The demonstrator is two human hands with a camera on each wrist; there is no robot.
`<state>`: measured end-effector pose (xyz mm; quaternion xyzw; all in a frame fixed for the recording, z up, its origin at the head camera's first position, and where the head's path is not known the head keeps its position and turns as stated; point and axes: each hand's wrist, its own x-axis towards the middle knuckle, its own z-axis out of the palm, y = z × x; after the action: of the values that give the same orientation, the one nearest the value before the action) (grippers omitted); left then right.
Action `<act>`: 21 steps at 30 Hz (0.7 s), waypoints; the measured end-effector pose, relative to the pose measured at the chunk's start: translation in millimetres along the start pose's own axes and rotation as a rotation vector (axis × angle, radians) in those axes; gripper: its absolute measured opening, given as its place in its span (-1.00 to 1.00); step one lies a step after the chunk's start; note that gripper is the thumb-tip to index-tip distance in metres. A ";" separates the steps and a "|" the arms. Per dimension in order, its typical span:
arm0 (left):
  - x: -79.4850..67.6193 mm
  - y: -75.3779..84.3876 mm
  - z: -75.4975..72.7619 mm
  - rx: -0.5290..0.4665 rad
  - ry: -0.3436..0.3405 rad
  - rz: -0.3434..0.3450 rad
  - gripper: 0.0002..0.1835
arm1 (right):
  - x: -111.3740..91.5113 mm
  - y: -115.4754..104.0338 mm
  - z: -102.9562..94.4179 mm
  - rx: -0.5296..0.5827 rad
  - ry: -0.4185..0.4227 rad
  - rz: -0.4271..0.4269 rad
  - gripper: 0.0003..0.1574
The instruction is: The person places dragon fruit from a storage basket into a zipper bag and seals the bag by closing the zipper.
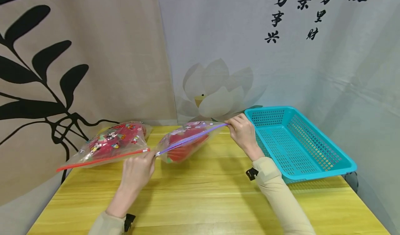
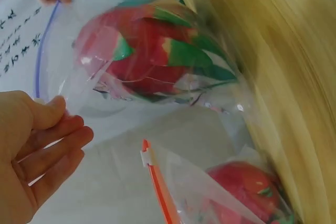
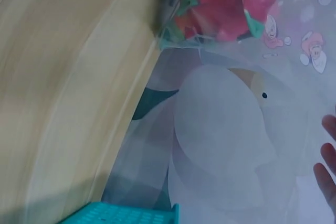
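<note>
A clear printed zip bag hangs tilted between my hands, its purple zip strip stretched and rising to the right. Inside is a red dragon fruit with green scales, clearest in the left wrist view. My left hand pinches the strip's lower left end between thumb and index finger, the other fingers loosely bent. At the upper right end, my right hand grips the strip's corner. In the right wrist view only a few of its fingertips show, at the edge.
Left of my left hand lies a second printed zip bag with a red strip and red fruit inside. A turquoise plastic basket stands on the wooden table at the right. Behind hangs a printed cloth.
</note>
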<state>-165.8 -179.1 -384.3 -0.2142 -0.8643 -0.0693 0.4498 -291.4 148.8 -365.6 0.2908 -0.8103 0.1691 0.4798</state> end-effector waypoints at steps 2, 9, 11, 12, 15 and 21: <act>2.0 -1.6 0.6 0.000 0.033 0.010 -0.91 | -0.6 1.5 -2.1 -0.003 0.006 -0.010 -0.93; 5.8 -8.1 6.3 -0.007 0.120 0.039 -0.92 | -3.3 2.3 -6.0 -0.014 0.008 -0.019 -0.95; 4.0 -9.3 8.6 -0.015 0.125 0.053 -0.92 | -5.7 1.9 -6.6 -0.016 -0.002 -0.018 -0.96; 2.9 -9.8 9.9 -0.021 0.128 0.061 -0.92 | -7.4 1.7 -7.0 -0.017 -0.011 -0.020 -0.95; -2.2 -11.0 14.1 -0.029 0.121 0.087 -0.91 | -15.1 1.9 -7.8 -0.040 -0.065 -0.030 -0.95; -11.0 -10.4 17.5 -0.061 0.081 0.125 -0.93 | -33.4 -0.2 -9.7 -0.073 -0.196 -0.050 -0.95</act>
<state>-177.9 -186.4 -402.6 -0.2782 -0.8277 -0.0761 0.4814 -272.3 164.3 -390.1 0.3083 -0.8516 0.0982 0.4124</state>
